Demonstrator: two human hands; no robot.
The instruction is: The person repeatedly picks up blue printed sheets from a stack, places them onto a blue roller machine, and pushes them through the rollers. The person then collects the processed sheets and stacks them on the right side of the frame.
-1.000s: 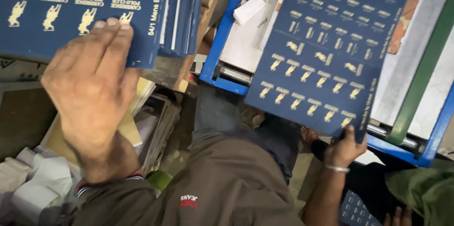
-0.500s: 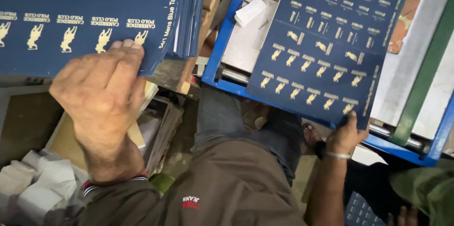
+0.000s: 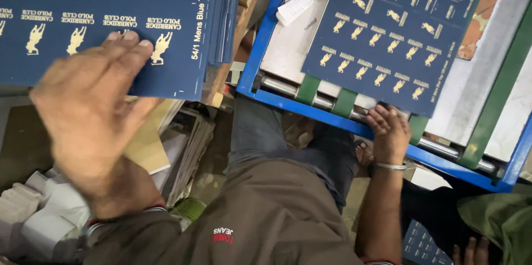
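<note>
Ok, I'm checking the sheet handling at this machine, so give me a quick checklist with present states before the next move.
1. Left hand flat on the top sheet of the navy stack: ok, fingertips rest near its front edge.
2. Stack edges aligned: not ok, the right side edges look fanned.
3. Right hand gripping the loose navy sheet: cannot tell, it sits at the sheet's lower corner by the blue frame.
4. Loose sheet lying flat on the machine bed: ok.
5. White block clear of the loose sheet: ok, it lies apart.
</note>
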